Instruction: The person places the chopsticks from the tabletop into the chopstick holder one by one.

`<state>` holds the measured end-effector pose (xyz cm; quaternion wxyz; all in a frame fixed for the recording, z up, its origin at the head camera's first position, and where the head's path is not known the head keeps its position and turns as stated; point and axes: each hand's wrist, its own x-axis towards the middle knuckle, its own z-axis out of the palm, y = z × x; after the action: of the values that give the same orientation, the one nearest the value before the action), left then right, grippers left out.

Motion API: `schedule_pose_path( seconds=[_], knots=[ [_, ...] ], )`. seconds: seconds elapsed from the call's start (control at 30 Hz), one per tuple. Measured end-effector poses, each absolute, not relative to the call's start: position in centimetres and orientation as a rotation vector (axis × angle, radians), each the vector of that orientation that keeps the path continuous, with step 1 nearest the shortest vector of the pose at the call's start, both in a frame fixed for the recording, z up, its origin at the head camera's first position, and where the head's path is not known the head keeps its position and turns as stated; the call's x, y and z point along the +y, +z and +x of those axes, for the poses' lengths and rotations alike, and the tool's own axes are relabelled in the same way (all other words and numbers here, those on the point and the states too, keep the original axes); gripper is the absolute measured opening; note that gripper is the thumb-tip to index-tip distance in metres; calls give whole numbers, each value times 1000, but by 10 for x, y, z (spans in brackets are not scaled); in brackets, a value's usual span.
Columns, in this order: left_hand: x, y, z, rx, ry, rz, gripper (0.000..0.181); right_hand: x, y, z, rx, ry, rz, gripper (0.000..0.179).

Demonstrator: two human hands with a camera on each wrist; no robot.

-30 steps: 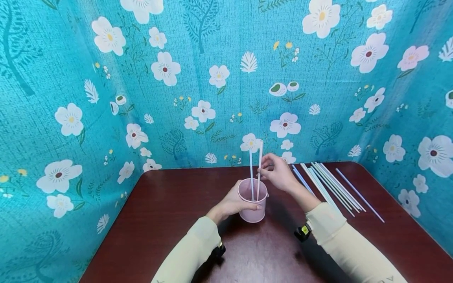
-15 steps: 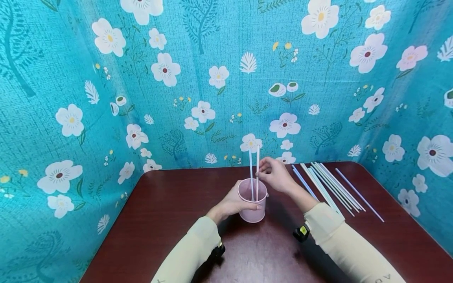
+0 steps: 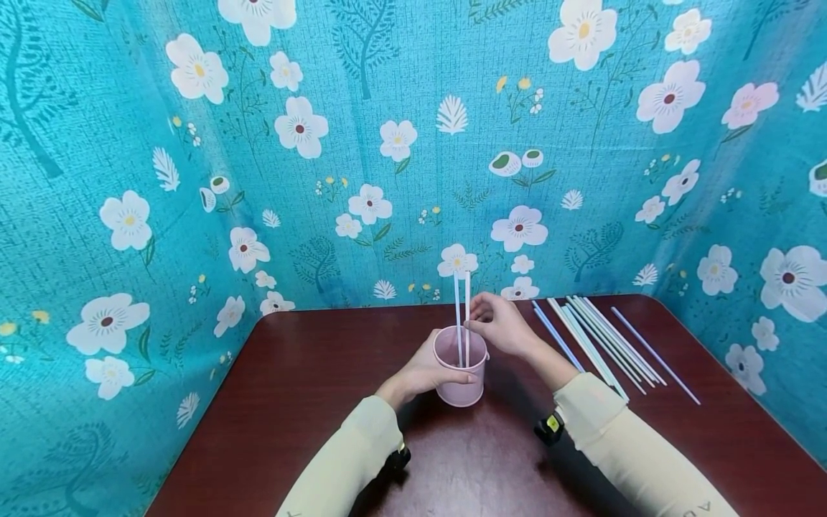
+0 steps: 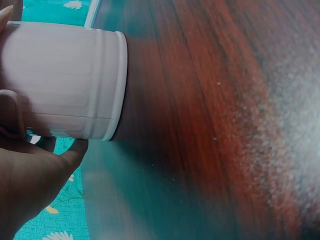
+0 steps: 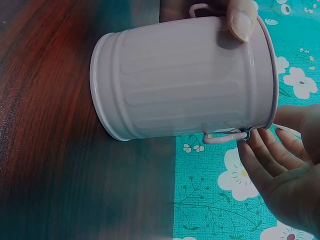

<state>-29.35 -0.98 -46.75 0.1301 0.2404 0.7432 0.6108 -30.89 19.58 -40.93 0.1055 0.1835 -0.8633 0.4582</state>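
Observation:
A small pink metal bucket [image 3: 461, 393] stands upright on the table. My left hand [image 3: 423, 366] grips its left side, with the thumb across the front below the rim. Inside the bucket stand a pale blue straw [image 3: 457, 305] and a whitish-pink straw [image 3: 467, 294], close together and nearly upright. My right hand [image 3: 502, 327] pinches the whitish-pink straw just above the rim. In the right wrist view, the fingers of that hand [image 5: 287, 175] sit beside the rim near the small side handle [image 5: 225, 137]. The left wrist view shows the left hand [image 4: 37, 180] against the bucket wall [image 4: 60, 75].
Several pastel straws [image 3: 607, 341] lie side by side on the table to the right, beyond the right forearm. One purple-blue straw [image 3: 655, 355] lies a little apart. The dark red table [image 3: 284, 402] ends at a teal flowered cloth [image 3: 362, 165] behind.
The right hand has moved slightly down and left with the whitish-pink straw, which now stands lower and straighter beside the blue one. The left hand and bucket have stayed put.

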Motion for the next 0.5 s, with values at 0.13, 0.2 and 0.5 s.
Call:
schedule_pose_path(
  seconds=[0.13, 0.2, 0.5],
  knots=[
    [-10, -467, -293, 2159, 1770, 698, 85, 195, -410, -309, -2544, 1337, 550, 21],
    [-10, -467, -293, 2164, 1764, 691, 86, 194, -410, -310, -2544, 1337, 556, 21],
    [-10, -466, -291, 2171, 1761, 671, 84, 192, -412, -309, -2591, 1301, 526, 23]
  ],
)
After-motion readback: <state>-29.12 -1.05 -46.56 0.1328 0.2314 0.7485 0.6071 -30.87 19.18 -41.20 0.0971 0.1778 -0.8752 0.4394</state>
